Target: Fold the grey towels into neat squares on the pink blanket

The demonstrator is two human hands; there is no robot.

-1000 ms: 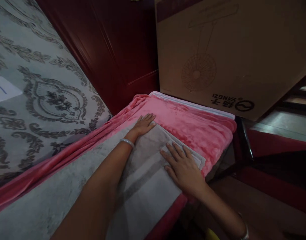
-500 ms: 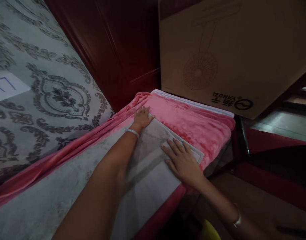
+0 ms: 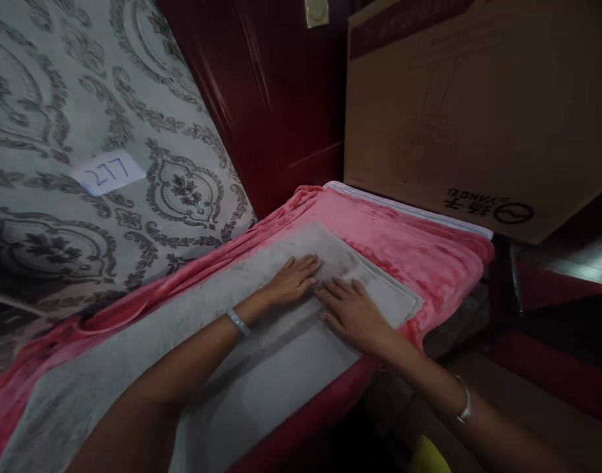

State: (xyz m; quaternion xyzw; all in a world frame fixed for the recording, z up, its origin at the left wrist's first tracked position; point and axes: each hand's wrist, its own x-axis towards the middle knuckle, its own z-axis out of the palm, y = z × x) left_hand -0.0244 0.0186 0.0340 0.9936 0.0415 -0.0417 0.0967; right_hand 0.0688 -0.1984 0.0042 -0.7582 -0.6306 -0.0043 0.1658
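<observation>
A folded grey cloth (image 3: 261, 407) lies flat and lengthwise over a pink plush blanket (image 3: 379, 226). Resting on the cloth's upper part is my left hand (image 3: 293, 279), palm down with its fingers stretched out. My right hand (image 3: 354, 315) lies flat beside it, also palm down, its fingertips close to those of the left. Neither hand grips anything. Folded layers show along the cloth's far right edge, and its near end runs under my left forearm.
Behind the blanket stands a large cardboard box (image 3: 404, 131) against a dark red door (image 3: 291, 85). Patterned wallpaper (image 3: 182, 190) with a white paper label (image 3: 111, 172) marked 277 borders the left side. Something yellow (image 3: 429, 456) shows at the bottom.
My left hand has drawn back from the cloth's far corner towards my right hand. My right hand stays about where it was on the cloth. The view has shifted left.
</observation>
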